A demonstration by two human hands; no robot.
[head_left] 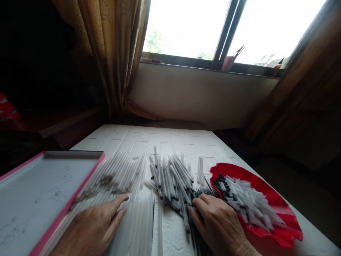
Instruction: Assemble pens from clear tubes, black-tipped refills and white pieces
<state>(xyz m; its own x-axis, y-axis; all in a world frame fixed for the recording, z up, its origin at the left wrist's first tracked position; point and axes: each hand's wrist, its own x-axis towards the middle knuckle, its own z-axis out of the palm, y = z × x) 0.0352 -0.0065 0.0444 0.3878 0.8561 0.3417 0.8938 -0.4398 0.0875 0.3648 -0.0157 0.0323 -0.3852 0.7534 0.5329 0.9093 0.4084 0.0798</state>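
My left hand [93,225] lies over a pile of clear pen barrels [135,217], its thumb and forefinger stretched out and apart. More loose barrels are heaped just beyond it. My right hand [220,224] is bent down onto a bundle of thin black pen refills [204,192]. Its fingers are curled, and whatever lies under their tips is hidden. Between the hands, a loose heap of barrels with black end plugs [167,177] points in mixed directions. Beside my right hand, a red wavy-edged dish [282,202] holds clear pen caps [250,199] and small black plugs [223,186].
A white tray with a pink rim [86,181] stands at the left, against the barrels. Everything rests on a white brick-patterned table [149,137]. Beyond are a curtain [114,46], a wall and a window. A dark wooden surface [66,121] is at the far left.
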